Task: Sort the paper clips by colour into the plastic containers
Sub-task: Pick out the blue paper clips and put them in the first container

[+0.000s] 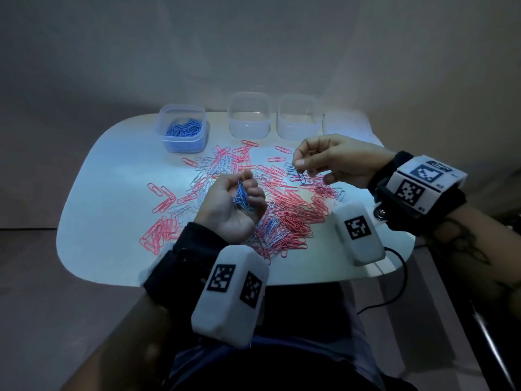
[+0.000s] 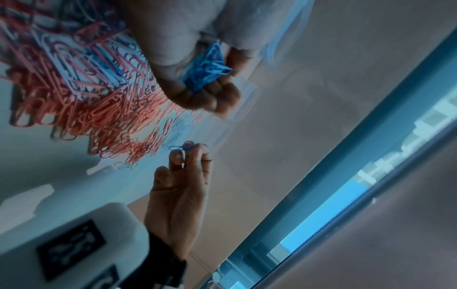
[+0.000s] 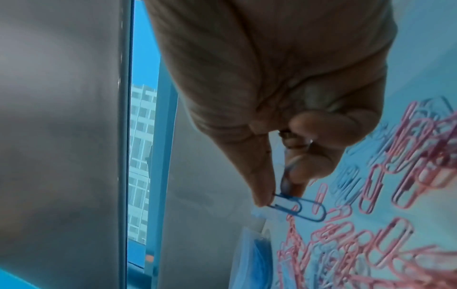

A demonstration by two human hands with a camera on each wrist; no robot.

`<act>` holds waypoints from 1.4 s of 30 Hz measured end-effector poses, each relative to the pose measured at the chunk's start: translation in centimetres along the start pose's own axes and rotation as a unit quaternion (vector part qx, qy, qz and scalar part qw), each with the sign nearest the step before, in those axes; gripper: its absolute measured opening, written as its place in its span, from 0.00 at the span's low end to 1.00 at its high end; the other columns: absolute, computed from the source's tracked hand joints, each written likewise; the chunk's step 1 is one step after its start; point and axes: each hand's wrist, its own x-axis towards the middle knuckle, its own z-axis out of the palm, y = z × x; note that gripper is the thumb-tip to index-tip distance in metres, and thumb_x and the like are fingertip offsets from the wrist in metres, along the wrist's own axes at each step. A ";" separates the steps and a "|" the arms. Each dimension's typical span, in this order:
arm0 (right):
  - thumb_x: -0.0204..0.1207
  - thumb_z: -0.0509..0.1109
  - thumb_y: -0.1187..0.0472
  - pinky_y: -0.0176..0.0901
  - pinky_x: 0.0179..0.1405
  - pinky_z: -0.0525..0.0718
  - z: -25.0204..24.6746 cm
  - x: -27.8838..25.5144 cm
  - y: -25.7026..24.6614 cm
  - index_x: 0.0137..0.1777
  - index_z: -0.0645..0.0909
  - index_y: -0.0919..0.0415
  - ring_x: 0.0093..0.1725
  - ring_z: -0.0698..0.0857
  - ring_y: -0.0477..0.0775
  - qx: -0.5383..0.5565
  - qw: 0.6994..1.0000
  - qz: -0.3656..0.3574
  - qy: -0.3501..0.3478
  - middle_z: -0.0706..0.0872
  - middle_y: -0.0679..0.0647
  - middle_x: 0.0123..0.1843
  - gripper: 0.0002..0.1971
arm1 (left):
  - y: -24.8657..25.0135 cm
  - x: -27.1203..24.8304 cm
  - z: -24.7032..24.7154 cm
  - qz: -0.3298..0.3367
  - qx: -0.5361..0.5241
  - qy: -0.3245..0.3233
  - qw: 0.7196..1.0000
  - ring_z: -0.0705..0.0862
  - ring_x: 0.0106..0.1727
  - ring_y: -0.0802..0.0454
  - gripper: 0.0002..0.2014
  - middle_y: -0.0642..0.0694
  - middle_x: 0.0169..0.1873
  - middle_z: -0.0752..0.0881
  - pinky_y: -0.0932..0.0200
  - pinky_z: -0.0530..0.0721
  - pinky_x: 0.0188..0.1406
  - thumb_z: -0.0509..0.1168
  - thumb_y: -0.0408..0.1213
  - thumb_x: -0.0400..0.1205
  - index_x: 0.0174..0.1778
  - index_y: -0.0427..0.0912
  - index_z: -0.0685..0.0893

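Observation:
A heap of pink, white and a few blue paper clips [image 1: 270,198] covers the middle of the white table [image 1: 112,193]. My left hand [image 1: 239,204] is turned palm up over the heap and cups a bunch of blue clips [image 1: 241,197], also seen in the left wrist view as a blue bunch [image 2: 207,68]. My right hand [image 1: 307,162] hovers above the heap's right side and pinches a single blue clip [image 1: 300,174] between thumb and forefinger; the same clip [image 3: 299,207] shows close up. A clear container [image 1: 183,128] at the back left holds blue clips.
Two clear containers [image 1: 249,114] [image 1: 298,117] stand empty at the back, with a flatter clear piece [image 1: 344,122] to their right. A black cable [image 1: 394,277] hangs off the table's near right edge. Bare table shows at the left and front.

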 end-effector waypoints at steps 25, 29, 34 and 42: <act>0.76 0.65 0.54 0.40 0.41 0.69 4.8 -0.4 -0.2 0.64 0.76 0.52 0.63 0.76 0.54 -0.652 0.740 -0.154 -0.066 0.76 0.50 0.63 0.16 | 4.9 -2.7 -0.5 0.147 0.863 0.012 0.483 0.78 0.33 0.62 0.14 0.57 0.26 0.81 0.64 0.71 0.32 0.61 0.47 0.83 0.38 0.46 0.86; 0.73 0.68 0.52 0.42 0.39 0.71 4.2 0.0 0.0 0.55 0.77 0.54 0.58 0.78 0.56 -0.652 0.747 -0.126 -0.033 0.78 0.51 0.58 0.13 | 4.6 -2.0 -0.4 0.136 0.929 0.067 0.339 0.79 0.50 0.49 0.09 0.50 0.40 0.82 0.60 0.74 0.46 0.66 0.48 0.79 0.49 0.51 0.88; 0.73 0.70 0.52 0.39 0.41 0.66 5.0 1.8 -1.4 0.58 0.78 0.55 0.58 0.77 0.54 -0.604 0.784 -0.143 0.001 0.79 0.52 0.58 0.16 | 5.2 -1.8 -0.6 0.128 0.936 0.085 0.317 0.75 0.41 0.50 0.07 0.58 0.26 0.71 0.60 0.70 0.39 0.74 0.42 0.71 0.42 0.51 0.86; 0.73 0.66 0.65 0.39 0.33 0.67 5.2 4.1 -1.2 0.41 0.78 0.55 0.49 0.79 0.57 -0.579 0.808 -0.109 0.029 0.84 0.54 0.47 0.04 | 3.4 0.3 1.6 0.173 0.917 0.065 0.354 0.76 0.43 0.48 0.07 0.49 0.36 0.80 0.60 0.69 0.39 0.70 0.43 0.75 0.45 0.46 0.87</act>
